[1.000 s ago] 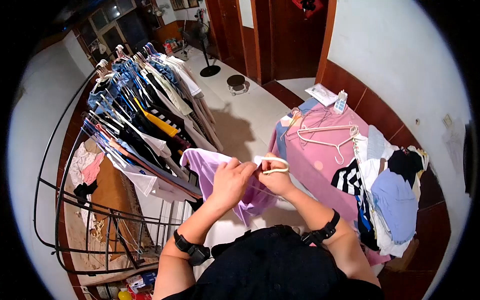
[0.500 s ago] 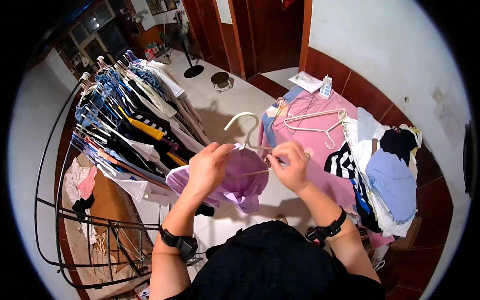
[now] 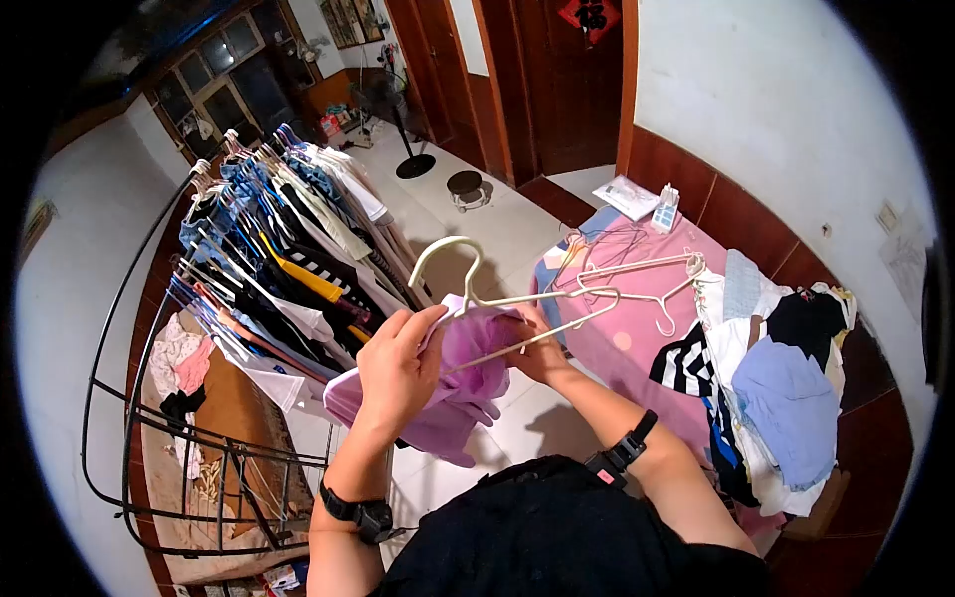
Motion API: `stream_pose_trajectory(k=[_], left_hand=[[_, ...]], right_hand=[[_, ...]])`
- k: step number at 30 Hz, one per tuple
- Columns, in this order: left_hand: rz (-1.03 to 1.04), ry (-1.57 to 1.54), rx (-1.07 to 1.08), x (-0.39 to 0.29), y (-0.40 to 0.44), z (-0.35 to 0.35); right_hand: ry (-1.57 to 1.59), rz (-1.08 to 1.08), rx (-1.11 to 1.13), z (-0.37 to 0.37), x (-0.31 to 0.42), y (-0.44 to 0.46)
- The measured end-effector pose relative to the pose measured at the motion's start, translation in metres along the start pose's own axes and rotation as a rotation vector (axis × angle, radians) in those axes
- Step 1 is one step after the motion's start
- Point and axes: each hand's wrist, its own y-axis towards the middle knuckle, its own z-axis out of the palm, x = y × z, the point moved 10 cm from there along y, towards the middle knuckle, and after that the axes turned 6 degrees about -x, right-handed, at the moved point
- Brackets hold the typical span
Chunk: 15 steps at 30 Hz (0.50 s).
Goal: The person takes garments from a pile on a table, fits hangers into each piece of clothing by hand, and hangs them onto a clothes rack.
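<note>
Shifted behind the ivory hanger, the right hand meets the lilac garment right of the hung clothes, its grip hidden, while the left hand pinches cloth against hanger, where slackening could let the garment slip.

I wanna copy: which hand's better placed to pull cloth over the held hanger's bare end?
Probably the right hand: it's nearest the hanger's bare end, while the left hand holds purple cloth.

Sign (red bkgd.) on door reads 福.
</note>
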Motion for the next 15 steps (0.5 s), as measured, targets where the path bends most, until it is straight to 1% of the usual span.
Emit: stream_pose_trajectory(k=[1,3,4,5,6,7,8,10,11,12,13,14,15], left_hand=[[-0.002,0.003,-0.006,0.002,-0.002,-0.002],[-0.067,-0.036,-0.005,0.014,-0.006,-0.006],[-0.121,-0.073,0.017,0.021,-0.009,-0.008],[-0.124,-0.066,0.015,0.029,-0.013,-0.010],[-0.151,-0.105,0.011,0.042,-0.019,-0.010],[-0.180,-0.146,0.005,0.053,-0.025,-0.012],[-0.224,-0.124,0.046,0.059,-0.030,-0.014],[-0.245,-0.124,0.062,0.073,-0.040,-0.014],[-0.259,-0.127,0.080,0.079,-0.045,-0.011],[-0.309,-0.113,0.122,0.086,-0.049,-0.008],[-0.312,-0.111,0.116,0.088,-0.050,-0.006],[-0.316,-0.116,0.104,0.089,-0.051,-0.003],[-0.321,-0.120,0.095,0.090,-0.053,-0.001]], right_hand=[[0.002,-0.006,0.003,-0.001,-0.003,0.004],[0.437,0.279,0.120,0.011,-0.031,0.005],[0.300,0.247,0.102,0.011,-0.046,0.003],[0.703,0.597,0.225,0.025,-0.062,-0.013],[0.840,0.579,0.240,0.017,-0.055,-0.017],[0.974,0.561,0.258,-0.002,-0.030,-0.013],[0.975,0.564,0.268,-0.011,-0.029,-0.015],[1.379,0.547,0.352,-0.019,-0.014,-0.015],[1.379,0.549,0.360,-0.012,-0.020,-0.019],[1.362,0.663,0.224,-0.003,-0.046,-0.026],[1.338,0.771,0.085,-0.003,-0.058,-0.027],[1.015,0.569,0.084,-0.011,-0.050,-0.019],[0.556,0.375,0.180,-0.016,-0.040,-0.015]])
